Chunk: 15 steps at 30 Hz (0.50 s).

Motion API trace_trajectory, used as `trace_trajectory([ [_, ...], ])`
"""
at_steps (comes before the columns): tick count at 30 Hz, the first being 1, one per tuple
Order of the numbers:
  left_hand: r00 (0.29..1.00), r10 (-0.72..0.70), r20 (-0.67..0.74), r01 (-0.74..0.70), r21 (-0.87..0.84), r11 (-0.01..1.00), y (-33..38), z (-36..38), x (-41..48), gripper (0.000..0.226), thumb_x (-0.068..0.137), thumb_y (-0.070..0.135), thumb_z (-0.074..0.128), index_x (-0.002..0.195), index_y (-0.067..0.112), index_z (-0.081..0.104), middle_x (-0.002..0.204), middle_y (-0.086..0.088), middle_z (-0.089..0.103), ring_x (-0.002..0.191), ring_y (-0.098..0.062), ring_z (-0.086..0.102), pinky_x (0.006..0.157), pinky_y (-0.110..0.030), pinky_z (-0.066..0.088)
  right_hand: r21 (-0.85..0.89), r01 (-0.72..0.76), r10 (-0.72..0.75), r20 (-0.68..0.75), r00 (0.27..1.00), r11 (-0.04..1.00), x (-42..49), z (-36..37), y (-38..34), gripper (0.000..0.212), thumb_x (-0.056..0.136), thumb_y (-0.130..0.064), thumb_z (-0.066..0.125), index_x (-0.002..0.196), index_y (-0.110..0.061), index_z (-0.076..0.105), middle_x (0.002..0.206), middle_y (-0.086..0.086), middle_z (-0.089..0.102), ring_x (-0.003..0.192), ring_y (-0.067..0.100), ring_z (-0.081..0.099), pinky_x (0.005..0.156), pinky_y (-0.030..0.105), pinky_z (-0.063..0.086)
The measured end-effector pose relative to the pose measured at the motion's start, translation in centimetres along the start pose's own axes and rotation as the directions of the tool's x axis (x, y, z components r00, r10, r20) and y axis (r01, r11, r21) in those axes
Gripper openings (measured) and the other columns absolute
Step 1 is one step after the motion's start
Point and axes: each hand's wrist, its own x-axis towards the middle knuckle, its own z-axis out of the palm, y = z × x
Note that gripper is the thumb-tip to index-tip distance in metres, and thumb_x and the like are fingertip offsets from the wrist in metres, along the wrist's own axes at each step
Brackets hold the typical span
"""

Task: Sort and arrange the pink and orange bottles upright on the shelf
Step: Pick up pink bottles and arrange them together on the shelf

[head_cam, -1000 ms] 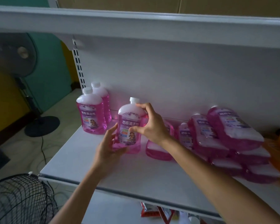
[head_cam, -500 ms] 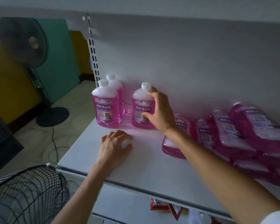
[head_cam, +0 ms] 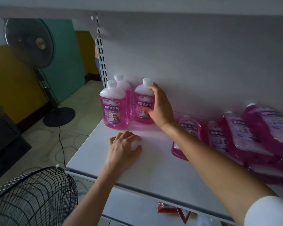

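One pink plastic bottle [head_cam: 141, 103]: upright, white metal shelf [head_cam: 153, 162] rear.
Right hand [head_cam: 161, 108]: fingers gripping bottle.
Left hand [head_cam: 123, 150]: fingers slack, on shelf.

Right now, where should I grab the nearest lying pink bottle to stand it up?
Take the lying bottle across its narrow sides near the shoulder, from above, with the right hand once it releases the standing bottle. It lies label up, base toward the shelf front, neck toward the rear, so that should tip it upright.
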Motion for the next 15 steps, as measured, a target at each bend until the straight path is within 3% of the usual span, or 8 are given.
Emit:
trace_trajectory([
  [3,1.0,0.001,-0.01,-0.001,0.01,1.0,0.1,-0.1,-0.1,0.045,0.07,0.048,0.04,0.102,0.03,0.067,0.111,0.008,0.061,0.106,-0.019,0.051,0.092,-0.035,0.029,-0.042,0.0,0.001,0.021,1.0,0.999,0.1,0.2,-0.1,0.081,0.06,-0.008,0.085,0.126,-0.007,0.038,0.134,0.021,0.049,0.122,0.036,0.048,0.097,0.041,0.046],
  [9,0.999,0.02,-0.04,-0.021,-0.019,1.0,0.3,-0.3,-0.3,0.054,0.068,0.049,0.033,0.096,0.023,0.07,0.106,0.001,0.064,0.098,-0.025,0.057,0.088,-0.037,0.034,-0.146,-0.016,0.047,0.21,0.977,0.989,0.7,-1.1,-0.1,0.073,0.077,-0.027,0.075,0.137,-0.004,0.04,0.145,0.021,0.036,0.131,0.039,0.037,0.107,0.049,0.035],
  [12,0.996,0.007,-0.084,-0.017,-0.119,0.993,0.5,-0.4,-1.1,0.043,0.073,0.042,0.042,0.094,0.017,0.071,0.104,-0.005,0.063,0.091,-0.029,0.06,0.084,-0.038,0.043,-0.091,-0.139,0.163,0.369,0.915,0.986,0.3,-3.2,-0.2,0.071,0.089,-0.036,0.06,0.148,-0.022,0.022,0.155,0.016,0.018,0.141,0.034,0.016,0.113,0.046,0.024],
  [15,0.996,-0.046,-0.071,0.032,-0.198,0.98,1.5,-0.3,-1.9,0.035,0.074,0.034,0.051,0.098,0.017,0.07,0.107,-0.004,0.062,0.093,-0.027,0.059,0.084,-0.036,0.045,-0.027,-0.277,0.268,0.362,0.893,0.96,-0.5,-6.7,0.5,0.073,0.091,-0.034,0.058,0.149,-0.012,0.018,0.152,0.016,0.024,0.138,0.031,0.024,0.111,0.035,0.023],
])
